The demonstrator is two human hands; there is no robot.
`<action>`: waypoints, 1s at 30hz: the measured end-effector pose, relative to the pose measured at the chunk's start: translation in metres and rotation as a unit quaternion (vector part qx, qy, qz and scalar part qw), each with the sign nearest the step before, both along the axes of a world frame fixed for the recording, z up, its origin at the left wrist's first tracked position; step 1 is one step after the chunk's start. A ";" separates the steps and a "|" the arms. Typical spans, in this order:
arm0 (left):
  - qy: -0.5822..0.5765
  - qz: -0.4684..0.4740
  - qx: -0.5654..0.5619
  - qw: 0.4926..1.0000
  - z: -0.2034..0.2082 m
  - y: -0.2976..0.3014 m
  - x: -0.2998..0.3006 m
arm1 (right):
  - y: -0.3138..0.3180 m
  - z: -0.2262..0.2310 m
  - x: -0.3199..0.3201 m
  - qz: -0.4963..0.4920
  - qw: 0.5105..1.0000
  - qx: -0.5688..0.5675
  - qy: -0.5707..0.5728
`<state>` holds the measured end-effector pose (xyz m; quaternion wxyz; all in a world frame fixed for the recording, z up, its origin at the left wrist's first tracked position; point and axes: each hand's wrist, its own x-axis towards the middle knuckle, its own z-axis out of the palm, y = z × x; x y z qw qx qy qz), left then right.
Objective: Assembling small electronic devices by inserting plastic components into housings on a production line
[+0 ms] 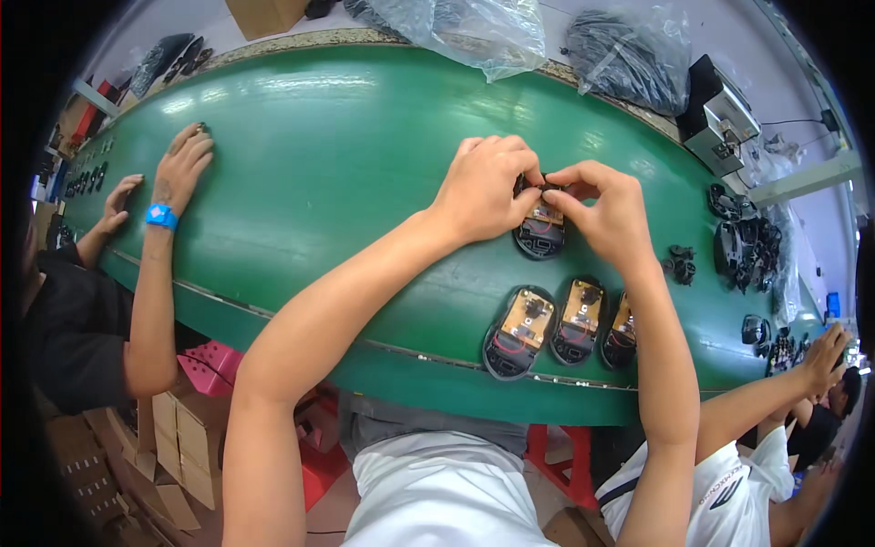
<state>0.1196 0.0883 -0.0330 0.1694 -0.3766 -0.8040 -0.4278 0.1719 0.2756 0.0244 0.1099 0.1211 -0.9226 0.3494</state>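
My left hand (483,187) and my right hand (602,210) meet over an open computer mouse base (540,234) lying on the green belt (328,173). Both hands pinch at a small dark part on top of its brown circuit board. Three more open mouse bases (518,330) with brown boards and red wires lie in a row nearer to me, by the belt's front edge.
A person on my left rests both hands (182,164) on the belt and wears a blue wristband (160,216). Another person's arm (775,392) reaches in at right. Black mouse parts (743,242) pile at right; plastic bags (474,32) and a grey machine (720,123) stand behind.
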 end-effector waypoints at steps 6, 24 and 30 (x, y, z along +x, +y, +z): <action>0.023 0.031 -0.015 0.999 -0.001 0.007 0.005 | 0.027 0.008 -0.024 0.077 0.994 0.009 -0.081; 0.048 0.034 0.031 0.998 0.001 0.020 0.008 | 0.018 0.009 -0.008 0.057 0.993 0.019 -0.100; 0.103 0.068 -0.027 0.992 0.017 -0.003 0.041 | 0.051 0.061 0.070 -0.053 0.988 0.137 0.039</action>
